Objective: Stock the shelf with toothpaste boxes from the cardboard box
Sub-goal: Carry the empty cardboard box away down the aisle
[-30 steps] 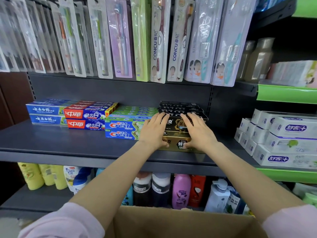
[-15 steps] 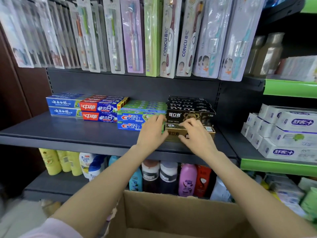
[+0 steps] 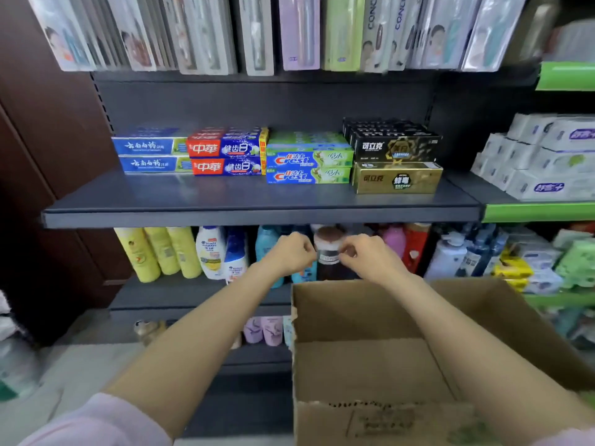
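Note:
On the grey shelf [image 3: 225,201] stand stacked toothpaste boxes: blue ones [image 3: 149,156] at the left, red-and-blue ones [image 3: 227,157], green Crest ones [image 3: 307,167], and a black stack [image 3: 394,143] on a gold box [image 3: 397,178] at the right. The open cardboard box [image 3: 370,317] sits low at the right, and its visible inside is bare. My left hand [image 3: 291,252] and my right hand [image 3: 367,257] hover side by side below the shelf edge, above the carton's far rim. Both have curled fingers with nothing in them.
Toothbrush packs [image 3: 299,30] hang above the shelf. Shampoo bottles [image 3: 180,252] fill the shelf below, with a dark bottle [image 3: 328,255] right behind my hands. White toothpaste boxes [image 3: 544,162] sit on a green-edged shelf at the right. A brown wall panel [image 3: 42,123] stands left.
Both hands have let go of the gold box and pulled back down from the shelf toward the carton. The view has tilted down, showing more of the cardboard box.

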Demonstrator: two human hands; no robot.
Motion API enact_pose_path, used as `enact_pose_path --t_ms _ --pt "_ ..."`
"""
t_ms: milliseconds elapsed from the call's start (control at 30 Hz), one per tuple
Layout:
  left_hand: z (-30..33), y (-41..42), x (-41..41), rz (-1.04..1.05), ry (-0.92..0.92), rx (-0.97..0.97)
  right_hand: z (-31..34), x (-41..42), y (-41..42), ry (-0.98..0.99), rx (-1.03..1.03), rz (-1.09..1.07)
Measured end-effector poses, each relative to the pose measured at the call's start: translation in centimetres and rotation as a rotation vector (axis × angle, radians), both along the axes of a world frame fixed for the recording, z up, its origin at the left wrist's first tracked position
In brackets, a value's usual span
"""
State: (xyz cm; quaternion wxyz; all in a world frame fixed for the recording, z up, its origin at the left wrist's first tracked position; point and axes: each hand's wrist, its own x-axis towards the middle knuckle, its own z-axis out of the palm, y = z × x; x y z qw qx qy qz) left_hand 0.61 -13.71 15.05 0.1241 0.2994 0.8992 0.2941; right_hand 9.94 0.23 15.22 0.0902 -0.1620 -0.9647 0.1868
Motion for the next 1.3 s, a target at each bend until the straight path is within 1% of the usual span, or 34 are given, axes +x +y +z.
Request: enact_pose_path --t_ms 167,233,333,467,500,600,700,733,767,800,867,900,933,1000,1067,1133,1233,1300 --pt "-5.6 -4.8 1.1 -0.003 -0.158 -0.140 -6.0 2.5 -6.0 -0.136 -0.116 -0.087" --pt "-7.6 -5.9 1.8 -0.012 -0.189 -0.203 -7.7 3.3 -7.6 -0.204 -0.165 -0.110" --pt "-10.3 -6.7 2.8 -0.005 -0.313 -0.160 -10.1 4.1 -9.4 -0.280 -0.198 -0.110" --pt "-12.5 -6.7 3.7 -0.063 -0.415 -0.162 -12.7 4.9 -11.5 -0.351 -0.281 -0.103" --pt "-12.9 -6.7 3.9 -0.106 -0.386 -0.189 -13.2 5.1 -11.9 -0.351 -0.319 -0.104" --pt "-13.0 -7.0 4.8 -0.127 -0.372 -0.110 -14.2 5.5 -13.1 -0.360 -0.408 -0.106" --pt "-13.2 -7.1 5.8 -0.203 -0.343 -0.092 -15.3 6.3 -13.8 -0.401 -0.332 -0.138" --pt "-13.5 -7.1 6.2 -0.223 -0.324 -0.101 -15.4 6.7 -13.8 -0.401 -0.275 -0.177" --pt "-13.7 -7.0 6.6 -0.250 -0.241 -0.130 -15.3 7.3 -13.7 -0.406 -0.225 -0.220" --pt "-13.9 -6.8 6.9 -0.275 -0.080 -0.175 -15.2 8.1 -13.5 -0.414 -0.190 -0.258" --pt "-14.2 -6.6 7.6 -0.331 0.318 -0.234 -14.4 9.7 -12.9 -0.440 -0.155 -0.279" --pt "-14.0 -6.3 8.1 -0.414 0.461 -0.243 -13.8 10.7 -12.5 -0.447 -0.151 -0.292" --pt "-13.9 -5.6 8.6 -0.525 0.542 -0.272 -13.3 11.8 -11.9 -0.450 -0.149 -0.316" --pt "-13.6 -3.9 9.9 -0.719 0.612 -0.381 -12.2 14.3 -10.9 -0.439 -0.157 -0.373" --pt "-12.8 -2.0 12.0 -0.841 0.639 -0.409 -11.5 17.3 -10.1 -0.434 -0.148 -0.439" --pt "-11.7 0.2 14.9 -0.983 0.709 -0.366 -10.9 20.9 -9.3 -0.419 -0.103 -0.515" --pt "-10.3 3.1 20.7 -1.128 0.649 -0.325 -10.8 27.4 -7.8 -0.379 -0.020 -0.681" --pt "-9.8 4.7 25.5 -1.194 0.669 -0.285 -11.0 32.3 -7.0 -0.333 0.008 -0.796"
